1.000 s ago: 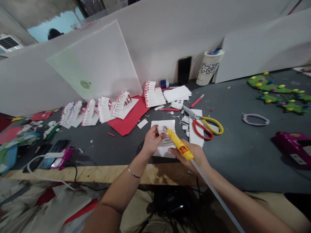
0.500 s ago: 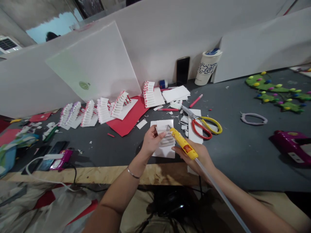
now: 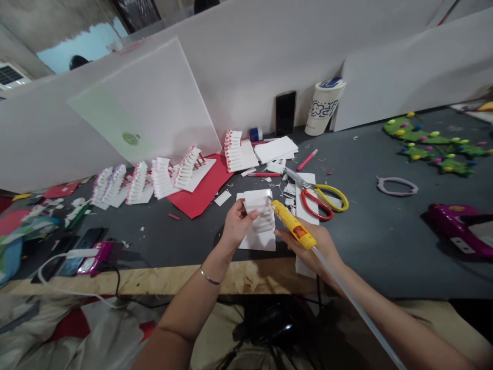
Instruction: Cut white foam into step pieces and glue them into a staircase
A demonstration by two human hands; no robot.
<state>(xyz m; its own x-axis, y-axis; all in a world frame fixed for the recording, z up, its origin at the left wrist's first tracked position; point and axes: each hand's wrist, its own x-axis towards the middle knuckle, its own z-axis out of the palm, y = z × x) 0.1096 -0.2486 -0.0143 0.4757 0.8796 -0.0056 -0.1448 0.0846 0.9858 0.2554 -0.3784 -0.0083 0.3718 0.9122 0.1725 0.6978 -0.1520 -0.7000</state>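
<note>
My left hand (image 3: pixel 238 225) pinches the left edge of a small white stepped piece (image 3: pixel 264 213), its thumb lying across the front. Beneath that piece lies a flat white card (image 3: pixel 257 242) on the dark table. A yellow hot glue gun (image 3: pixel 292 225) is gripped in my right hand (image 3: pixel 318 249), a long clear glue stick (image 3: pixel 356 303) trailing out of its back. The gun's nozzle is close to the piece's right edge; whether it touches I cannot tell. Red-and-yellow-handled scissors (image 3: pixel 319 194) rest just beyond my right hand.
Several white stepped pieces with red or purple tips (image 3: pixel 164 177) line the back left, some on a red sheet (image 3: pixel 208 192). A white cup (image 3: pixel 324 108) and a phone (image 3: pixel 285 113) stand by the wall. Paper scraps (image 3: pixel 288 191) surround the scissors. A purple device (image 3: pixel 458 231) sits right.
The glue gun's tip has shifted slightly right relative to the white piece, toward its edge. My left hand keeps its hold, and the whole view has shifted a little.
</note>
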